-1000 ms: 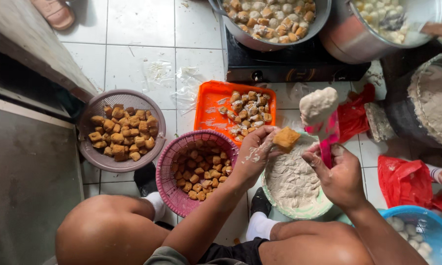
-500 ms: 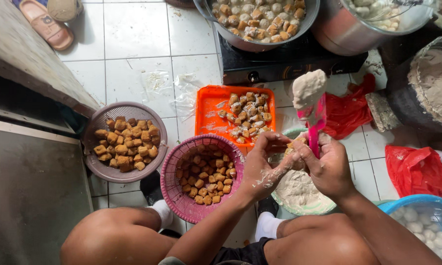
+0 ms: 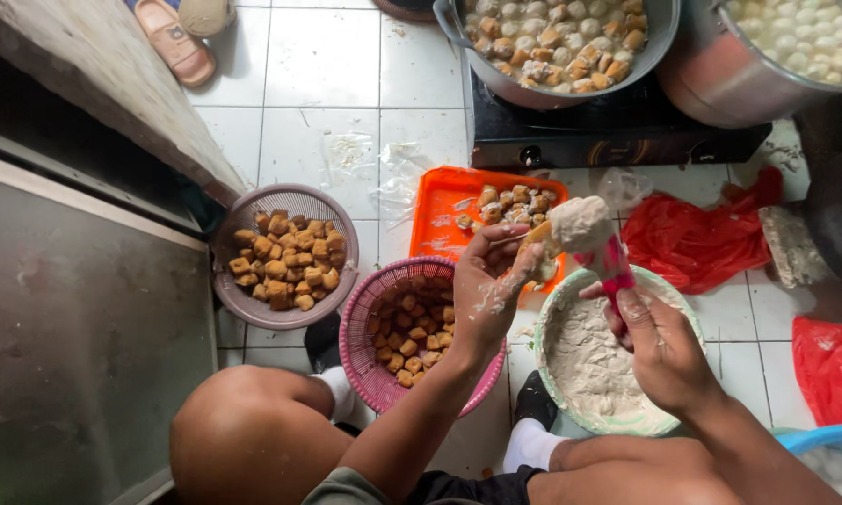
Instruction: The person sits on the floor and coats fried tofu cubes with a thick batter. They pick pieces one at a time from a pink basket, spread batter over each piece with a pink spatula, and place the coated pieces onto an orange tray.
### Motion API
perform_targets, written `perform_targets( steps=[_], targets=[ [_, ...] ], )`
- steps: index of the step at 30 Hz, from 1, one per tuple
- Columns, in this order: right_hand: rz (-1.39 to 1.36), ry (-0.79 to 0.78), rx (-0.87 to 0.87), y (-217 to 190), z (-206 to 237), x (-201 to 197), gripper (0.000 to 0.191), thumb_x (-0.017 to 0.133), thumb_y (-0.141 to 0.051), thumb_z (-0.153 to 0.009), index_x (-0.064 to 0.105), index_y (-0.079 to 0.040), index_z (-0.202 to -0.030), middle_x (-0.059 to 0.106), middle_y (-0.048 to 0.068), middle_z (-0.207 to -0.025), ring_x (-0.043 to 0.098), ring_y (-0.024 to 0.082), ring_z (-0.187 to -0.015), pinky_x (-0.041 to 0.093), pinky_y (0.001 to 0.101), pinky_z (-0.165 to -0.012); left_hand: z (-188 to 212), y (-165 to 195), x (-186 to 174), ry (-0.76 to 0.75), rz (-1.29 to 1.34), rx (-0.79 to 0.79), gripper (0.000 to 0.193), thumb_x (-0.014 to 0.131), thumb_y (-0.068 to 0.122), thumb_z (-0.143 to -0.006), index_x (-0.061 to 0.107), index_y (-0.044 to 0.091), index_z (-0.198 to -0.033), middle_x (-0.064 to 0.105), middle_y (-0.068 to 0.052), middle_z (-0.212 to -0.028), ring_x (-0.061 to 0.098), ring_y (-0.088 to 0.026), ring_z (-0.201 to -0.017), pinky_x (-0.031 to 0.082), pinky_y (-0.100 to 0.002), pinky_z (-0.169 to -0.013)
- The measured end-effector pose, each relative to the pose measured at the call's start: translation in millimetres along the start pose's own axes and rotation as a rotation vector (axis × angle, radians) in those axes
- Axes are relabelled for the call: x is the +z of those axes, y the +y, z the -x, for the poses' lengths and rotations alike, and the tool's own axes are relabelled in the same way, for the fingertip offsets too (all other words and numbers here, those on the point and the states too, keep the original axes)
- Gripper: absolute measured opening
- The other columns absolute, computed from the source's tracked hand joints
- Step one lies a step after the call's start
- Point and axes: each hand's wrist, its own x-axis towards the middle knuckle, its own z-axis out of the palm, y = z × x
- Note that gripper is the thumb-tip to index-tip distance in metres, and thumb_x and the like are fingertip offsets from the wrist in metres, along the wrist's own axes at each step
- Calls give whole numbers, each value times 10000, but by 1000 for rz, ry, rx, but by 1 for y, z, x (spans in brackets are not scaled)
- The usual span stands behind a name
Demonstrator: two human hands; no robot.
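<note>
Pinching one golden tofu puff [image 3: 536, 234] between thumb and fingertips, the left hand [image 3: 485, 290] has its fingers [image 3: 496, 245] curled shut on it, paste smeared over the knuckles. Touching that puff from the right is a pale lump of paste [image 3: 580, 223] heaped on a pink spatula [image 3: 613, 266], whose handle the right hand [image 3: 660, 346] grips in a closed fist. By the look of it, this piece is only now being filled.

Directly under both hands sits one green-rimmed bowl of paste [image 3: 571, 318], partly used but with plenty left. Below the left wrist is one pink basket [image 3: 360, 327], roughly half full of plain puffs, too many to count. Farther left stands one mauve basket [image 3: 295, 196], heaped with more. Just beyond the fingertips lies one orange tray [image 3: 440, 201] holding a small cluster of pieces, perhaps a dozen, so the finished share looks far smaller than what waits. Past that, on one black stove [image 3: 617, 136], are two metal pots [image 3: 660, 28], both loaded. Two red plastic bags [image 3: 692, 238] lie to the right on the floor.
</note>
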Motion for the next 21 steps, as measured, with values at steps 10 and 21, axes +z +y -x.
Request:
perform_targets(
  steps=[10, 21],
  targets=[
    [629, 286, -408, -17, -12, -15, 258, 609, -187, -1029, 681, -40, -1229, 629, 155, -1032, 662, 251, -900, 515, 376, -782, -6, 15, -7, -365, 474, -180, 854, 767, 45, -896, 330, 20, -1628, 597, -132, -1518, 595, -191, -1385, 433, -347, -1212],
    [996, 402, -543, -16, -16, -24, 267, 728, -172, -967, 734, -96, -1223, 617, 109, -997, 598, 298, -837, 492, 422, -777, -22, 3, -17, -196, 112, 126, 684, 771, -6, -937, 449, 48, -1537, 650, -138, -1357, 655, -205, -1279, 528, -415, -1151]
  ],
)
